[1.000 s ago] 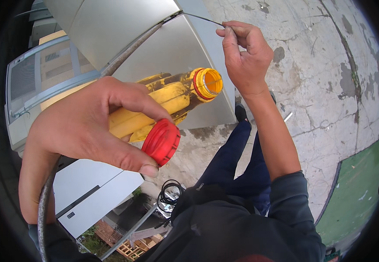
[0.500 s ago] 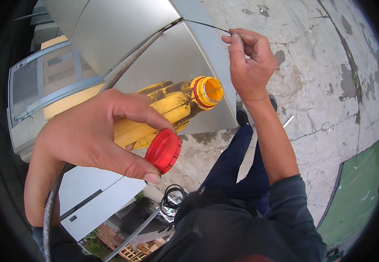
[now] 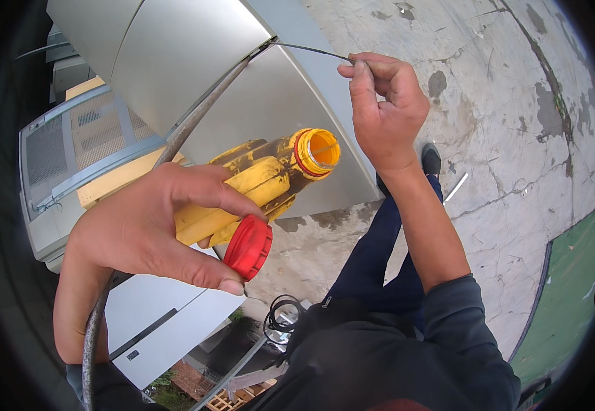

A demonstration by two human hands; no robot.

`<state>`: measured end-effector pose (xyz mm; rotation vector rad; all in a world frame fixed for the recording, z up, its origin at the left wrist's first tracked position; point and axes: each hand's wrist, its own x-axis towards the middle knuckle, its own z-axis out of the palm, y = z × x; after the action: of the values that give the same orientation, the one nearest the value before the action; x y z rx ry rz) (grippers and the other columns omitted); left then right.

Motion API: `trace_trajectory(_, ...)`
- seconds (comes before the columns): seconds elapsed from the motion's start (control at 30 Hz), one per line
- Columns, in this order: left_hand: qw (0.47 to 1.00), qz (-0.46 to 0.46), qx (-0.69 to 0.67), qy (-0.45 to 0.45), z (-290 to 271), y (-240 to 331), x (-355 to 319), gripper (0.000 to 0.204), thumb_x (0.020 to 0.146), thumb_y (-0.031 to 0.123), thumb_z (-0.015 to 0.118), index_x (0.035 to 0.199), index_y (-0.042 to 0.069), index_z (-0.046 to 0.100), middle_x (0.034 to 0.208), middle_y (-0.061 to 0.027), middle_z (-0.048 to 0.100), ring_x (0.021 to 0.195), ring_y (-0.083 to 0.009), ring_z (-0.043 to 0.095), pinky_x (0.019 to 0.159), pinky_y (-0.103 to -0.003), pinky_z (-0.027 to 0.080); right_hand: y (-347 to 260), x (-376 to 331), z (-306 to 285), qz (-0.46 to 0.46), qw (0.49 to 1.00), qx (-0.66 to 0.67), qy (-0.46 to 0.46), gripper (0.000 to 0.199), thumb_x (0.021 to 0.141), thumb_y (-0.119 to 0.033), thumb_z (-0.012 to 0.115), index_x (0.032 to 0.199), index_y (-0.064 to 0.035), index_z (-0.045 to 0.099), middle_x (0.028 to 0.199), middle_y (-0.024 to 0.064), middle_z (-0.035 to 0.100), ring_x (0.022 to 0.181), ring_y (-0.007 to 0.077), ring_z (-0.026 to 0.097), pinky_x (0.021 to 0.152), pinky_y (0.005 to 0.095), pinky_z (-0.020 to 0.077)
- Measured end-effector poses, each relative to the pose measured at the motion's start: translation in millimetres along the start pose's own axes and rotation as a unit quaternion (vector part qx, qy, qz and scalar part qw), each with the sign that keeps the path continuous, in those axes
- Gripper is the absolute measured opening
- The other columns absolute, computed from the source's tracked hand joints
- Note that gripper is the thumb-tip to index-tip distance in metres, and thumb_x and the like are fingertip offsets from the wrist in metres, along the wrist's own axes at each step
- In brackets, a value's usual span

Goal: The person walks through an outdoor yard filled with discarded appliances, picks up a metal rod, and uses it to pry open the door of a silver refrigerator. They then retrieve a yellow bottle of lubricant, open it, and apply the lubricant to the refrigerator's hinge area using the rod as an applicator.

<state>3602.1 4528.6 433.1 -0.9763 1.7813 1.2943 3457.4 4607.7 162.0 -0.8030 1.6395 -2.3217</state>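
Observation:
My left hand (image 3: 140,226) pinches a red screw cap (image 3: 249,248) between thumb and forefinger. Its other fingers wrap round a dirt-streaked yellow plastic bottle (image 3: 260,181), mostly hidden behind the hand. The uncapped yellow mouth of the bottle, with a red ring below its thread, tilts up to the right. In my right hand (image 3: 390,109), thumb and fingertips are closed on a thin dark wire (image 3: 311,49). It runs left toward the tip of a thick grey cable or rod (image 3: 195,120), which passes behind my left hand; whether the two join, I cannot tell.
Silver refrigerator-like cabinets (image 3: 188,48) stand just beyond the bottle. To the left is a pale appliance with mesh panels (image 3: 44,164), and below it a white cabinet (image 3: 167,318). A coil of black cable (image 3: 282,314) hangs near my waist. Cracked concrete (image 3: 489,137) lies at right, beside a green floor patch (image 3: 564,294).
The cap has tilted in my left fingers, showing more of its outer side. Bottle and cap have shifted slightly left in view. My right hand has moved slightly down and left, still pinching the wire.

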Motion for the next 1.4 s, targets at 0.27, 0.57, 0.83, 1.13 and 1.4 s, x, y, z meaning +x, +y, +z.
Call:
trace_trajectory(0.27, 0.999, 0.015, -0.027, 0.006, 1, -5, 2, 0.07, 0.056, 0.023, 0.105, 0.118, 0.006, 0.077, 0.109, -0.0103, 0.069, 0.101, -0.0225, 0.065, 0.094, -0.031, 0.052, -4, -5, -6, -0.001, 1.0, -0.016, 0.004, 0.009, 0.09, 0.002, 0.073, 0.092, 0.0012, 0.065, 0.093, 0.0105, 0.075, 0.069, 0.0146, 0.072, 0.065, 0.0274, 0.0593)
trace_trajectory(0.57, 1.0, 0.006, -0.029, 0.006, 1, -5, 3, 0.07, 0.057, 0.028, 0.105, 0.118, 0.007, 0.078, 0.11, -0.0103, 0.069, 0.102, -0.0231, 0.065, 0.095, -0.032, 0.052, -6, -2, 1, -0.016, 1.0, -0.003, -0.008, 0.009, 0.089, 0.004, 0.072, 0.093, 0.0005, 0.064, 0.093, 0.0104, 0.075, 0.072, 0.0166, 0.074, 0.066, 0.0278, 0.0594)
trace_trajectory(0.83, 1.0, 0.003, -0.016, 0.013, 1, -5, 3, 0.065, 0.061, 0.024, 0.103, 0.118, 0.008, 0.077, 0.108, -0.0086, 0.068, 0.101, -0.0222, 0.065, 0.092, -0.032, 0.053, -46, 6, -44, -0.021, 0.999, 0.038, 0.016, 0.009, 0.099, 0.002, 0.063, 0.1, 0.0043, 0.054, 0.102, 0.0202, 0.073, 0.082, 0.0228, 0.078, 0.07, 0.0299, 0.0641)
trace_trajectory(1.13, 0.999, -0.001, -0.042, 0.023, 3, -2, 1, 0.062, 0.068, 0.029, 0.1, 0.118, 0.002, 0.076, 0.112, -0.0081, 0.071, 0.101, -0.0193, 0.067, 0.095, -0.032, 0.051, -149, 62, -215, 0.08, 0.994, 0.046, 0.056, 0.027, 0.107, -0.015, 0.049, 0.111, 0.007, 0.065, 0.097, 0.0226, 0.074, 0.077, 0.0217, 0.073, 0.07, 0.0284, 0.0561)
trace_trajectory(1.4, 0.999, -0.021, -0.019, 0.015, 5, 3, 3, 0.062, 0.068, 0.026, 0.1, 0.12, 0.003, 0.075, 0.111, -0.0079, 0.069, 0.101, -0.019, 0.066, 0.092, -0.032, 0.052, -139, 36, -178, 0.122, 0.991, 0.005, -0.059, 0.016, 0.105, -0.01, 0.057, 0.099, 0.0049, 0.059, 0.102, 0.0217, 0.071, 0.073, 0.0184, 0.073, 0.062, 0.0267, 0.0557)
